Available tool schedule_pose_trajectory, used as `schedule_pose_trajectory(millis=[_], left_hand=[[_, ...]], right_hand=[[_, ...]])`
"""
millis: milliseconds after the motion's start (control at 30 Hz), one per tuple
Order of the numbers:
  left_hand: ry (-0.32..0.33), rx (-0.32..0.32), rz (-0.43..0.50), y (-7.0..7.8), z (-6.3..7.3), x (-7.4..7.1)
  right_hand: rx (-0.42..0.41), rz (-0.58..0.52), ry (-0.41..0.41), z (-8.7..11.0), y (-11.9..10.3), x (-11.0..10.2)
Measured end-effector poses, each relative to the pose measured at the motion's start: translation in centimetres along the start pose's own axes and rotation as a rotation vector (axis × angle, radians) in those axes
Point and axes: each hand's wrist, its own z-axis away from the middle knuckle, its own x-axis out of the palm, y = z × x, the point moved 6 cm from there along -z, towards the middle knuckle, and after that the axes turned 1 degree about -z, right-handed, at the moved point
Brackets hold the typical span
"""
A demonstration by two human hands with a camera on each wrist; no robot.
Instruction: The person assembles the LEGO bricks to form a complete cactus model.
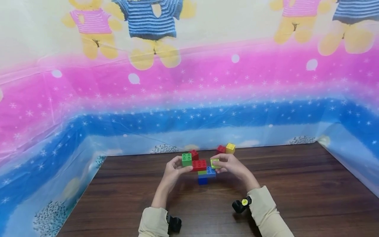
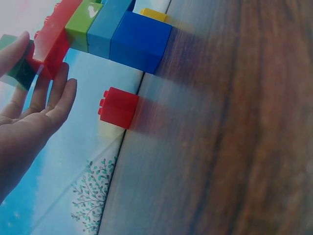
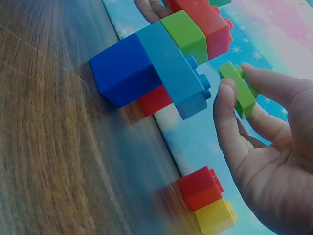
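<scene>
A stepped stack of toy building bricks stands on the table. Its bottom is a dark blue brick, with a longer light blue brick over it. Above come a lime brick, a long red brick and, at the upper left end, a green brick. My left hand holds that end, thumb in front and fingers behind the green and red bricks. Just right of the stack, my right hand pinches a thin lime-green brick between thumb and fingers, above the light blue brick's bare studs.
Behind the stack sits a loose red brick. Another red brick and a yellow brick stand side by side at the back right, near the table's far edge. A printed cloth hangs behind the table.
</scene>
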Motion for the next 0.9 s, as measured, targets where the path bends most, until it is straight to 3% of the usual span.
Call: schedule_pose_trajectory(millis=[167, 900], left_hand=[[0.007, 0.001, 0.001, -0.1, 0.0, -0.1], [0.008, 0.006, 0.027, 0.2, 0.1, 0.1]], right_hand=[[0.041, 0.024, -0.011, 0.0, 0.5, 0.1], [0.067, -0.026, -0.031, -0.4, 2.0, 0.0]])
